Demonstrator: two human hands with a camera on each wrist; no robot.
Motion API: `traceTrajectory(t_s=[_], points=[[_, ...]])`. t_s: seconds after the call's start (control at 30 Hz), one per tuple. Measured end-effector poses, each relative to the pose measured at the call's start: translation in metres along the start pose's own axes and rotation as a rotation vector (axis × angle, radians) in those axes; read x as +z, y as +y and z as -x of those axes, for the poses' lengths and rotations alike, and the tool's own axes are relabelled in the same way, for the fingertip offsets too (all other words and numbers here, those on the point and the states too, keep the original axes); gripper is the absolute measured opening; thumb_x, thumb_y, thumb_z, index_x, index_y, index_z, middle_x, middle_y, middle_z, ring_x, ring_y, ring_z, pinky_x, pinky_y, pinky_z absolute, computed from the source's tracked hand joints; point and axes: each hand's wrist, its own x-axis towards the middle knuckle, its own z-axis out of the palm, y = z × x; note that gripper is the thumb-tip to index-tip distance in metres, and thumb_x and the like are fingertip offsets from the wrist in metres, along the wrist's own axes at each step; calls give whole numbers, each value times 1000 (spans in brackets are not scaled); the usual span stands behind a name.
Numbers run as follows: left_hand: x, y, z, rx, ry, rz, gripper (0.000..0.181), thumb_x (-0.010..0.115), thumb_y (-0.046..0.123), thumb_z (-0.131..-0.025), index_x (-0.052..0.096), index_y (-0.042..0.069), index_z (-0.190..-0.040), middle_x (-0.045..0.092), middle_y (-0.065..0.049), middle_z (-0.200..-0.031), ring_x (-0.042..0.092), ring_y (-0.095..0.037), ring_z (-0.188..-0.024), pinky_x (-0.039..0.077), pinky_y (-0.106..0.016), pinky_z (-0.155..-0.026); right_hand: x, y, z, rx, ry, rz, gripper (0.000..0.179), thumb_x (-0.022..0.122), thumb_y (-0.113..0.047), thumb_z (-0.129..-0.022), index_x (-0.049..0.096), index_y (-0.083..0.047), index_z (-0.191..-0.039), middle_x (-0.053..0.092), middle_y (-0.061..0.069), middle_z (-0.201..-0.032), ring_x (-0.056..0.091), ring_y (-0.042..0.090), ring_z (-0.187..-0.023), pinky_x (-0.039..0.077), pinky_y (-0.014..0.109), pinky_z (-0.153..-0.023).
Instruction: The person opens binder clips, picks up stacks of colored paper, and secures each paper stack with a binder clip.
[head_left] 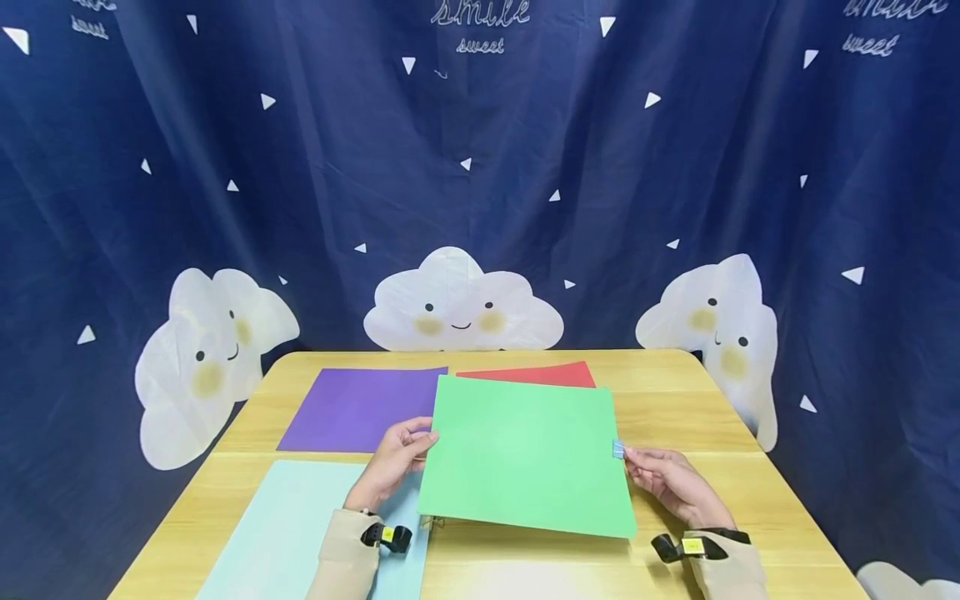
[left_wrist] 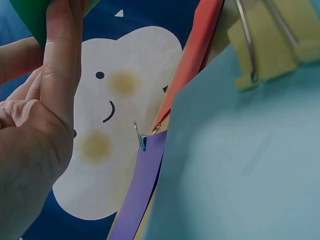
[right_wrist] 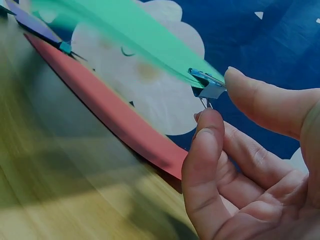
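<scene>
A green paper sheet (head_left: 525, 458) is held up above the table, tilted. My left hand (head_left: 396, 458) grips its left edge between thumb and fingers. On the sheet's right edge sits a small blue binder clip (right_wrist: 210, 90). My right hand (head_left: 671, 482) has thumb and fingertips at this clip. In the right wrist view, the thumb is by the clip's upper wire handle and a fingertip is at the lower one. Part of the left hand's grip is cut off in the left wrist view.
A purple sheet (head_left: 360, 408) and a partly covered red sheet (head_left: 532, 374) lie at the back of the wooden table (head_left: 742, 500). At front left lies a light blue sheet (head_left: 300, 517), with a yellow binder clip (left_wrist: 275, 45) on its edge. A cloud-print curtain (head_left: 480, 200) hangs behind.
</scene>
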Motion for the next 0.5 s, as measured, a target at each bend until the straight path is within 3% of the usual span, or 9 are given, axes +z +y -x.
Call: traceTrajectory(t_s=[0.13,0.37,0.5], points=[[2,1,0,-12,18,0,57,60,15,-104,38,-12,-150,69,13,-76,54,1,-56,55,-17,-60,2,0,2,2,11,5,25,56,-9,-106,79,-18,-102,77,-8,-93,68,2,-85,58,14,-78],[4,2,1,-19,37,-45,57,60,18,-105,39,-8,-151,55,12,-68,45,-1,-55,49,-17,-57,4,-1,3,4,32,-1,24,55,-9,-106,78,-17,-102,77,-8,-93,69,1,-84,58,13,-76],[5,1,0,-14,14,-53,56,60,17,-105,40,-10,-150,67,12,-75,57,0,-58,56,-18,-61,4,-2,3,2,38,13,22,57,-10,-106,78,-15,-104,76,-7,-92,68,2,-84,58,14,-76]])
